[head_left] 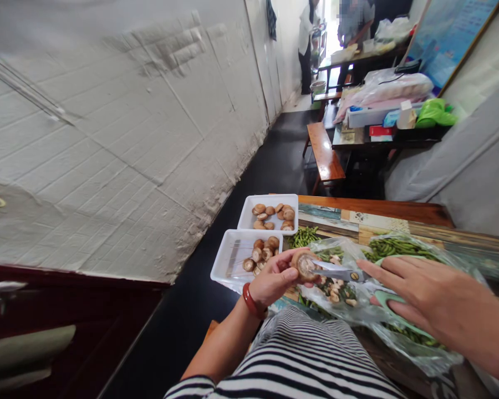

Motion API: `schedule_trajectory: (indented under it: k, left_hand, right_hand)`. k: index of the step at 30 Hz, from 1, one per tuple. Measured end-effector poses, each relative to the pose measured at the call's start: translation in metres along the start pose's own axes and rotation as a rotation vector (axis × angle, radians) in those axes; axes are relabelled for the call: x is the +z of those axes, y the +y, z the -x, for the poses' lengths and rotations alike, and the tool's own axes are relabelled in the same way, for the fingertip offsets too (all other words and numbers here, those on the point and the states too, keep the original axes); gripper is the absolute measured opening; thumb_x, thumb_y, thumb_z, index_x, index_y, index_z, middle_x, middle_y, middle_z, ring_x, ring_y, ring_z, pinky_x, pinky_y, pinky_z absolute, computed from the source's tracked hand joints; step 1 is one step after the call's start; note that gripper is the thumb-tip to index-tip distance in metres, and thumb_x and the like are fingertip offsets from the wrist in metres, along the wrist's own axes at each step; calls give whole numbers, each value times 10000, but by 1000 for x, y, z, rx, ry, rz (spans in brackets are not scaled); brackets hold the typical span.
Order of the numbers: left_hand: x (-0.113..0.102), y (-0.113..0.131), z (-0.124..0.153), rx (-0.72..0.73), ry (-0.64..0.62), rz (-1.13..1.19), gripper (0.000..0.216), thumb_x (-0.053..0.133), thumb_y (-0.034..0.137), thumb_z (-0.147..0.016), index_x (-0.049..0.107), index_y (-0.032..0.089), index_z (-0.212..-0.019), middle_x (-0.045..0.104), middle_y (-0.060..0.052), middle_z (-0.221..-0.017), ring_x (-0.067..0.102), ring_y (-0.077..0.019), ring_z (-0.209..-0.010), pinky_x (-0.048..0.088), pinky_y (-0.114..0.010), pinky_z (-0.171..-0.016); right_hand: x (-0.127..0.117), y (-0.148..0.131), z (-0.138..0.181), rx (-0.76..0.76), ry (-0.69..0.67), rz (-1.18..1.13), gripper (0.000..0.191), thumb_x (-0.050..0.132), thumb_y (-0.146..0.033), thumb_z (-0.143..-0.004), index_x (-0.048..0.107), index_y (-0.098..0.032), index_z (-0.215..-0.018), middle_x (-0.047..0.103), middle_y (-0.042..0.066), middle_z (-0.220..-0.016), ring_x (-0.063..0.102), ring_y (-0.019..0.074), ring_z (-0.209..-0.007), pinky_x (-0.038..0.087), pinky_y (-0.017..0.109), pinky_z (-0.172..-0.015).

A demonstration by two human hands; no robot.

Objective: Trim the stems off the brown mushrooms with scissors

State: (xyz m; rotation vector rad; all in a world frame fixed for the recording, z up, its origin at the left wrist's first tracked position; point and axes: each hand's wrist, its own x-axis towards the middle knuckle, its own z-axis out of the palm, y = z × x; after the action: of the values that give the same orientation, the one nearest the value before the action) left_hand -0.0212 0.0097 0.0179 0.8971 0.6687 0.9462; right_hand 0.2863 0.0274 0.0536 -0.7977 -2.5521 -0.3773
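My left hand (278, 275) holds a brown mushroom (304, 266) with its pale underside turned toward the scissors. Around the green handles of the scissors (349, 274) my right hand (436, 299) is closed, and their blades touch the mushroom where the stem sits. Below the blades, cut mushroom stems (336, 291) lie on a clear plastic bag (345, 249). Just beyond my left hand, a white tray (220, 266) holds several mushrooms. A second white tray (245, 221) behind it has more of them.
Green beans (399, 247) lie in heaps on the wood-patterned table (336, 227). A bench (325, 151) and another table (345, 137) loaded with bags and boxes stand farther off. The white wall (149, 138) runs along the left. Two people (355, 25) stand at the far end.
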Motion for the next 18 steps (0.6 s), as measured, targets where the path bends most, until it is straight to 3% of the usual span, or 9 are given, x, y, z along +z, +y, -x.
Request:
schedule_trajectory:
  k: [8, 14, 18]
  left_hand:
    - [1, 0, 0, -7, 19, -47, 608, 839, 439, -834, 676, 213, -1375, 733, -174, -1303, 789, -278, -960, 584, -326, -824]
    - [2, -2, 2, -28, 34, -70, 628, 853, 439, -817, 680, 197, -1370, 737, -180, -1293, 785, -303, -962, 580, -371, -843]
    - [1, -5, 3, -24, 39, -64, 608, 845, 430, -825, 683, 195, -1361, 733, -177, -1304, 787, -301, -955, 584, -363, -826]
  right_hand:
    - [10, -7, 1, 16, -18, 21, 507, 513, -43, -745, 619, -175, -1223, 684, 0, -792, 707, 202, -663, 567, 356, -619]
    - [19, -9, 7, 12, 3, 20, 455, 496, -4, -742, 655, -155, -1141, 671, -1, -741, 692, 190, -609, 562, 336, -565]
    - [19, -14, 8, 5, -83, 76, 454, 510, 34, -745, 696, -156, -1112, 682, 7, -732, 696, 192, -590, 557, 323, -524]
